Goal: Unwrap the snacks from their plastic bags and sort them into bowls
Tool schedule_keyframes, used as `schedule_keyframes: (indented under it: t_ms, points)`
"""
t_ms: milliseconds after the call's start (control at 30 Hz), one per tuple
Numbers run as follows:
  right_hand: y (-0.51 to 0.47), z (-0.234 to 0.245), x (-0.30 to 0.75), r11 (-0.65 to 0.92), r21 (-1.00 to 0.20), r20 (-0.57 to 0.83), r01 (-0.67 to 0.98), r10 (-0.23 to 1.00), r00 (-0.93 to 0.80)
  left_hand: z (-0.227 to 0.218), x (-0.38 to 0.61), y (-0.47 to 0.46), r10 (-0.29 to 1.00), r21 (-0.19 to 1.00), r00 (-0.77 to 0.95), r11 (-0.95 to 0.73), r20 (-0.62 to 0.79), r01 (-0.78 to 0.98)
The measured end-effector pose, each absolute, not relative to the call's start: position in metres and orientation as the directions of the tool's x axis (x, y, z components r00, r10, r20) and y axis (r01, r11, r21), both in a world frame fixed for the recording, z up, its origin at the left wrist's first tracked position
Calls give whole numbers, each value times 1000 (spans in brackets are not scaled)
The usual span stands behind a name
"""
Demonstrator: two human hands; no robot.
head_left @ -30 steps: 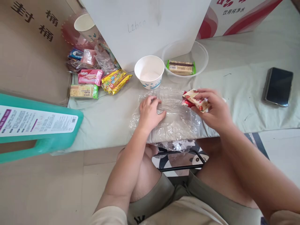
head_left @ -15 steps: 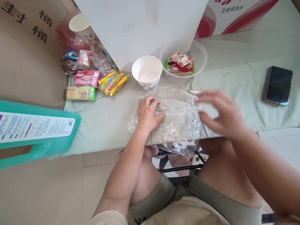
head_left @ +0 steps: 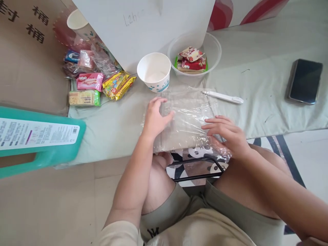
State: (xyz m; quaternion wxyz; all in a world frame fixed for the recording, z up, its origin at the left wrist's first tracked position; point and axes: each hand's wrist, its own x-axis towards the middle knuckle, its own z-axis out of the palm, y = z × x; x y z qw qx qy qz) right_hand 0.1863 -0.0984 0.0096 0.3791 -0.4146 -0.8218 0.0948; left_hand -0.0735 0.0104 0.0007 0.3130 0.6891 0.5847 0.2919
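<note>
A sheet of clear plastic wrap lies on the pale green tablecloth at the near edge. My left hand rests on its left side, fingers curled and pressing it down. My right hand lies on its right near corner, fingers stretched out flat. Behind the wrap stand a white paper bowl and a clear plastic bowl holding a red and white snack packet on top of other packets. A white knife-like tool lies just right of the wrap's far corner.
Several snack packets are piled at the far left by a paper cup. A white board stands behind the bowls. A dark phone lies at the right. A teal jug juts in at the left.
My right hand dropped the red and white packet into the clear bowl, then came back down flat onto the wrap's right corner. The white tool is now uncovered. My left hand stayed on the wrap.
</note>
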Motion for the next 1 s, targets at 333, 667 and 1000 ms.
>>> schedule_keyframes:
  t_ms: [333, 667, 1000]
  points:
    - [-97, 4, 209, 439, -801, 386, 408, 899, -209, 18, -121, 34, 993, 991, -48, 110, -106, 78]
    - [-98, 4, 207, 131, -969, 160, 210, 979, 126, 19, -147, -19, 867, 825, 494, -323, 61, 464]
    - [-82, -8, 209, 136, -930, 238, 342, 930, 279, 12, -118, 0, 993, 1000, 114, -12, 11, 8]
